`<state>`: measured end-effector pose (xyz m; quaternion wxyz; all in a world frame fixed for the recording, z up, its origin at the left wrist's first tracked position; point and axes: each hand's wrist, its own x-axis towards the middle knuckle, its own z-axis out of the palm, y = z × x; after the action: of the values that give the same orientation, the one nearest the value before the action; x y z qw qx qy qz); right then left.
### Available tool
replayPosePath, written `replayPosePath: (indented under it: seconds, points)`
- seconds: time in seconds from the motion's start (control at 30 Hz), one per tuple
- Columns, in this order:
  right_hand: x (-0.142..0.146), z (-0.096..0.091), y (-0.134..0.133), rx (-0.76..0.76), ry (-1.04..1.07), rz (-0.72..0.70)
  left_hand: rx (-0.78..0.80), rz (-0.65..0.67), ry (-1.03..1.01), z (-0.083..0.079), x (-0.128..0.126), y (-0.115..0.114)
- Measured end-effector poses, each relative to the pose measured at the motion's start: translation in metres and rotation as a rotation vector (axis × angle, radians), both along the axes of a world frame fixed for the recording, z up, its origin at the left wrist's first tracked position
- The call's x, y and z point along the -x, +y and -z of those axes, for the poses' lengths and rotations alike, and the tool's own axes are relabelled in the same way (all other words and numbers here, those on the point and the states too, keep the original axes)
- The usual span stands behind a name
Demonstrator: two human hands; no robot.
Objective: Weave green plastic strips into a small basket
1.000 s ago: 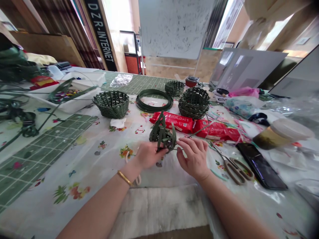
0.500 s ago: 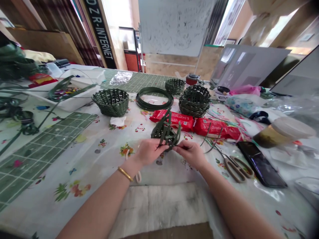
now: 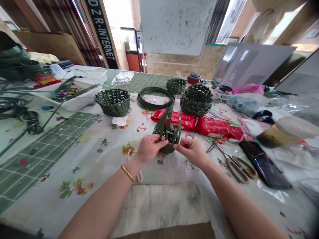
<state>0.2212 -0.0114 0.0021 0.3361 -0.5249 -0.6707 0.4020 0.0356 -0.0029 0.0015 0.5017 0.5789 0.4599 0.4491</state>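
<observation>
Left hand (image 3: 149, 147) fingers (image 3: 160, 143) pinch half-woven basket (image 3: 167, 132) at 9 o'clock side; right hand (image 3: 191, 152) fingers pinch 3 o'clock side. Basket bottom hidden behind hands; contact with table (image 3: 82, 159) unclear. Red packets (image 3: 211, 126) at 12 o'clock, scissors (image 3: 240, 169) at 4 o'clock. Hands and basket nearer packets than a second ago.

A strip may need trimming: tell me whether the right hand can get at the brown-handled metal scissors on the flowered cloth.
Probably yes. The scissors lie flat just right of the right hand, with nothing bulky between. That hand would first have to release the half-woven green strip basket.
</observation>
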Motion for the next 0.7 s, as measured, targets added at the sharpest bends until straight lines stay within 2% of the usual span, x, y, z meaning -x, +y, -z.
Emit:
replayPosePath:
  seconds: [0.07, 0.13, 0.2, 0.27, 0.33, 0.43, 0.53, 0.6, 0.63, 0.7]
  points:
    - [0.0, -0.002, -0.003, -0.002, 0.005, 0.027, -0.037, 0.029, 0.015, -0.004, 0.004, -0.003]
    - [0.001, -0.008, -0.006, 0.049, 0.086, 0.042, -0.144, 0.035, -0.038, -0.008, 0.011, -0.004]
    - [0.0, -0.015, -0.009, 0.161, 0.202, 0.052, -0.317, -0.081, -0.145, -0.011, 0.019, -0.003]
    - [-0.001, -0.02, -0.009, 0.268, 0.275, 0.064, -0.383, -0.231, -0.161, -0.01, 0.025, 0.0]
    - [-0.004, -0.021, -0.008, 0.332, 0.249, 0.065, -0.247, -0.208, -0.131, -0.007, 0.026, 0.002]
    - [-0.008, -0.016, -0.006, 0.385, 0.144, 0.068, 0.106, 0.079, -0.245, 0.001, 0.018, 0.001]
    - [-0.012, -0.011, -0.004, 0.426, 0.171, 0.021, 0.212, 0.14, -0.327, 0.01, 0.008, -0.002]
    - [-0.013, -0.009, -0.004, 0.441, 0.224, -0.018, 0.141, 0.084, -0.288, 0.015, 0.006, -0.005]
    - [-0.013, -0.008, -0.004, 0.445, 0.253, -0.027, 0.055, 0.042, -0.234, 0.017, 0.006, -0.006]
    - [-0.012, -0.006, -0.004, 0.447, 0.324, -0.03, -0.223, -0.023, -0.042, 0.019, 0.008, -0.007]
